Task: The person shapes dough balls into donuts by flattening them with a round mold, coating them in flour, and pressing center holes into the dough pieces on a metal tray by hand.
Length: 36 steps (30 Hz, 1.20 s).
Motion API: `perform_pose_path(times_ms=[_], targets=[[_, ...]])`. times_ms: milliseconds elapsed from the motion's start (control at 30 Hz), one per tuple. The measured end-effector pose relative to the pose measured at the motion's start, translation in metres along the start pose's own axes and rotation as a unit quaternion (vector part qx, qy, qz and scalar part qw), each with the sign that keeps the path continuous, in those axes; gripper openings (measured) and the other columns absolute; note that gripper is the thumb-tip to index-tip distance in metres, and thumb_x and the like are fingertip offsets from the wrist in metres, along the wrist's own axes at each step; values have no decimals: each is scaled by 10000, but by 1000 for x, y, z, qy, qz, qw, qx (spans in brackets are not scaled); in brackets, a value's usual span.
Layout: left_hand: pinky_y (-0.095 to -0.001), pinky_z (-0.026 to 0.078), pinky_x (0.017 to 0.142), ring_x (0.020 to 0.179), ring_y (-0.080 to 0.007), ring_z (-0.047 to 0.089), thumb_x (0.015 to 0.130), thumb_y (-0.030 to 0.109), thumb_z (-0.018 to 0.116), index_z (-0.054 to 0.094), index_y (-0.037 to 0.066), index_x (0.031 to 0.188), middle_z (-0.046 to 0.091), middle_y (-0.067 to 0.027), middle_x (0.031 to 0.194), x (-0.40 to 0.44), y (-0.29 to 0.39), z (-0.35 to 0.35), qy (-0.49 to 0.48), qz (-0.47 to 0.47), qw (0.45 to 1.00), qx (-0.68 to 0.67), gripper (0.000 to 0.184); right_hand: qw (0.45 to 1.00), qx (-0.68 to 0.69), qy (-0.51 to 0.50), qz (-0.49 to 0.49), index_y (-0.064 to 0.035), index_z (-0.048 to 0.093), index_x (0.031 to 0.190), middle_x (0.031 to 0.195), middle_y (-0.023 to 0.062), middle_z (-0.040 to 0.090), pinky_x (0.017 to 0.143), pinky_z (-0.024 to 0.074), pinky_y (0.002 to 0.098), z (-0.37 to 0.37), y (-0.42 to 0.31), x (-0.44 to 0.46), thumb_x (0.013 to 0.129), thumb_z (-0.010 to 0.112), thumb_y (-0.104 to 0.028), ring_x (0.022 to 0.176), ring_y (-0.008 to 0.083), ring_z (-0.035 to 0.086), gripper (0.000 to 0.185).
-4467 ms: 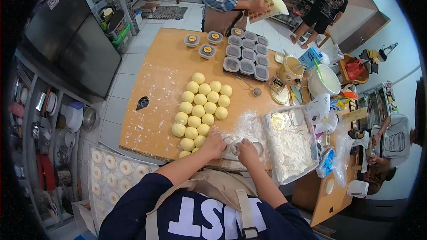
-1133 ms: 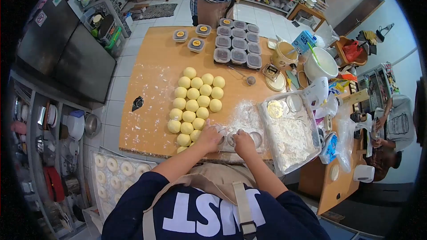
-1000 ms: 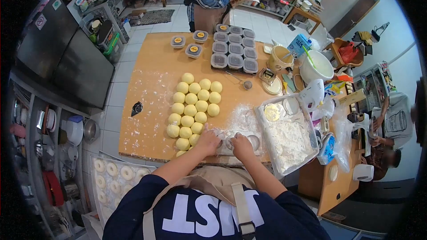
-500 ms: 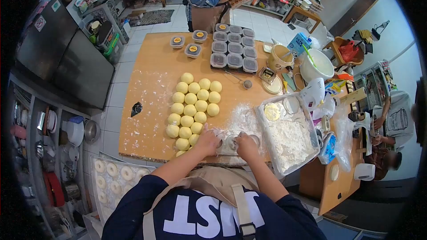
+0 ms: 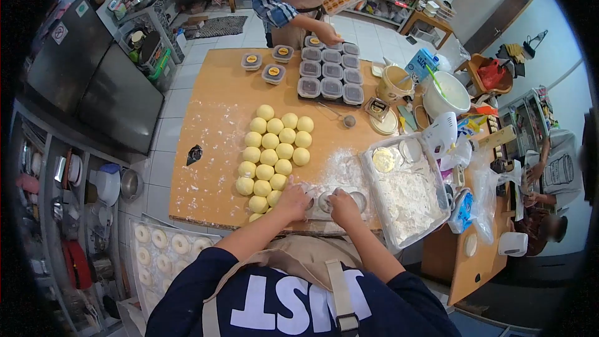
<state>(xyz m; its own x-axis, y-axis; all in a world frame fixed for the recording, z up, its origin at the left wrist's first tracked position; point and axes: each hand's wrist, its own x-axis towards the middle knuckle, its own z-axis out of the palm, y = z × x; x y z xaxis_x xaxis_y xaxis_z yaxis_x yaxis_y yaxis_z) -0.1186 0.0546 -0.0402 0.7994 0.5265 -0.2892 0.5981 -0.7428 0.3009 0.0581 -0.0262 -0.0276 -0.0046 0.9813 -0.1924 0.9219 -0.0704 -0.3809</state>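
On the floured front part of the table, my left hand lies beside the yellow dough balls, its fingers spread toward the flour. My right hand is closed between two round, pale, rimmed shapes. One round shape sits to its left, and the other round shape to its right. They are too small to tell as dough or cutter, and my fingers hide what the right hand grips. Loose flour coats the wood just beyond both hands.
A flour-filled plastic tub stands close on my right. Several lidded containers are at the far edge, near a co-worker's hand. Ring-shaped dough lies on a tray at lower left. A mixing bowl stands at right.
The co-worker's one hand has come down to the lidded containers, while the sticker sheet has tilted. My hands stay nearly in place, and the view has shifted slightly.
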Motion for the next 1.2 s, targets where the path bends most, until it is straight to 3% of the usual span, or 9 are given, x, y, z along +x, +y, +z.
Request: perform_pose_path(times_ms=[133,333,567,767,967,1067,1200], targets=[[-565,172,1097,1261,-292,413,589,363,800,405,121,1355,455,-116,1330,2,-2,8,9,6,1000,3,895,999,27,31,21,-18,647,854,936,189,578,786,477,426,-17,-1,-2,685,516,45,911,365,564,223],[-563,185,1094,1248,-279,424,576,358,802,442,108,1320,471,-117,1305,2,-2,6,9,4,1000,2,863,1000,-11,-9,-6,-11,629,802,918,182,572,794,477,423,-2,-4,1,684,529,36,904,354,570,161],[-563,171,1098,1252,-261,422,601,294,780,448,115,1311,474,-110,1299,3,-1,6,17,1,1000,5,804,999,-31,-5,-21,-26,632,811,912,171,563,782,479,423,10,0,5,693,538,29,885,350,575,160],[-571,162,1096,1228,-266,443,597,322,781,433,124,1323,488,-116,1288,5,-5,18,49,15,999,11,829,1000,-22,5,-14,-37,644,841,922,182,567,776,481,425,1,-6,2,705,539,21,894,352,577,181],[-561,116,1112,1282,-296,398,598,382,797,412,124,1353,466,-125,1324,0,3,-6,-19,-3,1000,-3,886,997,11,78,21,-51,657,860,938,187,586,753,489,429,-19,6,2,703,550,5,863,356,596,198],[-558,179,1096,1206,-290,457,584,347,801,381,141,1376,487,-121,1288,0,2,-4,-14,3,1000,13,920,999,-8,34,5,-41,654,851,936,184,582,755,488,432,-16,8,2,687,549,17,864,358,593,203],[-561,181,1096,1207,-293,456,552,337,824,400,136,1359,483,-123,1287,2,-2,9,27,9,1000,7,934,1000,-4,3,-23,-19,637,816,928,181,571,764,485,435,-4,1,2,682,535,23,891,347,582,173]])
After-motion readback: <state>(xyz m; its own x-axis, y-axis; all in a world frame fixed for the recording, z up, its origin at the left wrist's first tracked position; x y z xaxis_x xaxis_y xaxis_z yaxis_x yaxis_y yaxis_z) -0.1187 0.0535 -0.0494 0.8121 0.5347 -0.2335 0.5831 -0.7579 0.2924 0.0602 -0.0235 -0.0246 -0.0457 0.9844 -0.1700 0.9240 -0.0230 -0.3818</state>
